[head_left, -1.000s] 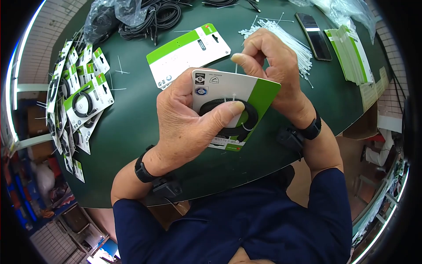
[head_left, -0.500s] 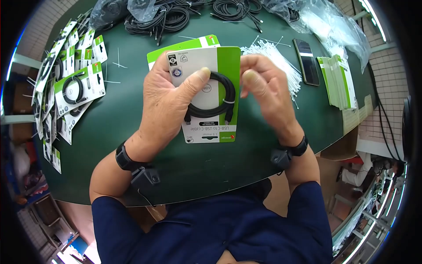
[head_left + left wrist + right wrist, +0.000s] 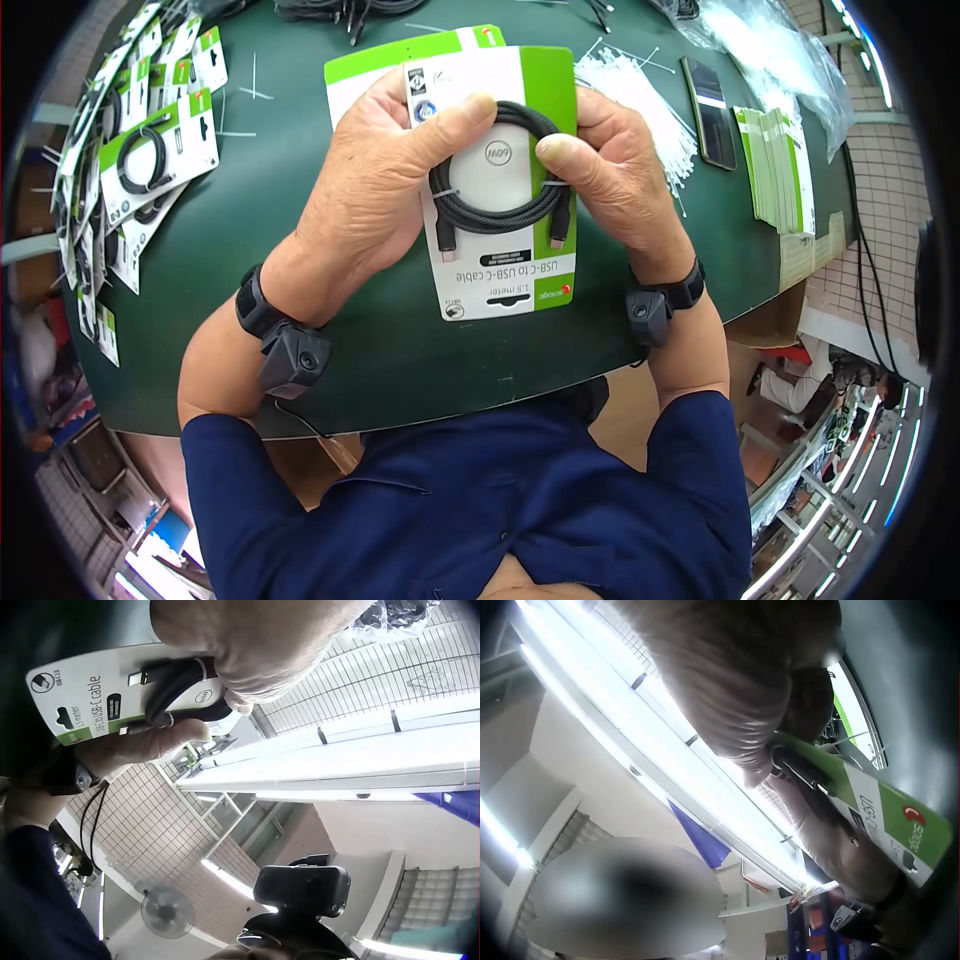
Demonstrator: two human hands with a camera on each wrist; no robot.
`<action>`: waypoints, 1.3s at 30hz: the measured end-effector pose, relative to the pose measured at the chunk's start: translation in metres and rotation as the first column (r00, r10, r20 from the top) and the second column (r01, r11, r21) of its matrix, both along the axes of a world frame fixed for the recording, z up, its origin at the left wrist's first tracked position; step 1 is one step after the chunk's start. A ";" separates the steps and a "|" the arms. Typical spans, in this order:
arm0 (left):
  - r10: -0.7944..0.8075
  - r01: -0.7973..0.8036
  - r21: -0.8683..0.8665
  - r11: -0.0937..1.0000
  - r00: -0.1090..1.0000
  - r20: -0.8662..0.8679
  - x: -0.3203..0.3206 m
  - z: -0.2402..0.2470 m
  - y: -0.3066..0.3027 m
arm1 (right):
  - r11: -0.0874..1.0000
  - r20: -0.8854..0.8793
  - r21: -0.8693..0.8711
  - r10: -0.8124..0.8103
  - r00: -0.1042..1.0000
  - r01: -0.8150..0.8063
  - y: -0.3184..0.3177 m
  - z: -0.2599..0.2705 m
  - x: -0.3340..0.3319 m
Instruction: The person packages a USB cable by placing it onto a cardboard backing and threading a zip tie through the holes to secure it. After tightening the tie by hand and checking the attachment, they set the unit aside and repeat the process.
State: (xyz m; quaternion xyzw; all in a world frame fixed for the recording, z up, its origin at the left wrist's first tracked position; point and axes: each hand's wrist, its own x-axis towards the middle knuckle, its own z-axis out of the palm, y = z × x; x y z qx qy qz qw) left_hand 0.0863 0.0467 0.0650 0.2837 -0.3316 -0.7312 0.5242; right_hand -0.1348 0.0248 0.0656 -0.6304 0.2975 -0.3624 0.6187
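Observation:
A white and green packaging card (image 3: 505, 270) with a coiled black USB cable (image 3: 497, 215) tied to it is held upright over the dark green table (image 3: 300, 250). My left hand (image 3: 385, 170) grips the card's left edge, thumb pressed on the top of the coil. My right hand (image 3: 610, 170) grips the right edge, thumb on the cable's right side. The left wrist view shows the card (image 3: 82, 701) and cable (image 3: 176, 682) from below. In the right wrist view the card (image 3: 900, 825) is seen edge-on under the fingers.
A second card (image 3: 365, 70) lies flat behind the held one. Several finished carded cables (image 3: 150, 150) are piled at the left. White zip ties (image 3: 640, 90), a phone (image 3: 708, 100) and a stack of blank cards (image 3: 775, 160) lie at the right. Loose black cables sit at the far edge.
The card has turned from tilted to upright facing me. My right hand left the zip tie above the card and now grips its right edge with the thumb on the cable.

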 end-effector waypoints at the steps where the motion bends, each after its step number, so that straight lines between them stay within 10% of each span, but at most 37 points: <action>1: -0.009 0.009 -0.015 1.000 1.000 0.005 0.000 0.000 -0.002 | 1.000 0.005 -0.015 -0.009 1.000 0.009 0.000 0.001 0.000; 5: 0.017 -0.011 -0.055 0.998 0.994 0.109 0.000 0.002 -0.003 | 0.997 -0.014 -0.038 -0.069 0.998 0.069 0.002 0.002 0.004; 10: 0.488 -0.205 -0.568 0.797 0.772 0.407 -0.010 0.012 -0.002 | 0.953 -0.025 -0.038 -0.302 0.953 0.301 0.001 0.001 0.000; 12: 0.845 -0.066 -0.919 0.389 0.424 0.326 -0.010 0.012 -0.002 | 0.921 0.007 -0.014 -0.389 0.921 0.389 0.002 0.002 -0.002; 16: 0.861 0.510 -0.825 0.242 0.280 0.425 -0.012 0.027 0.015 | 0.900 0.007 -0.144 -0.415 0.910 0.412 0.005 0.002 0.001; 39: 0.808 0.298 -0.933 0.200 0.489 0.329 -0.007 0.014 0.009 | 0.887 0.137 -0.098 -0.436 0.889 0.451 0.015 0.002 0.013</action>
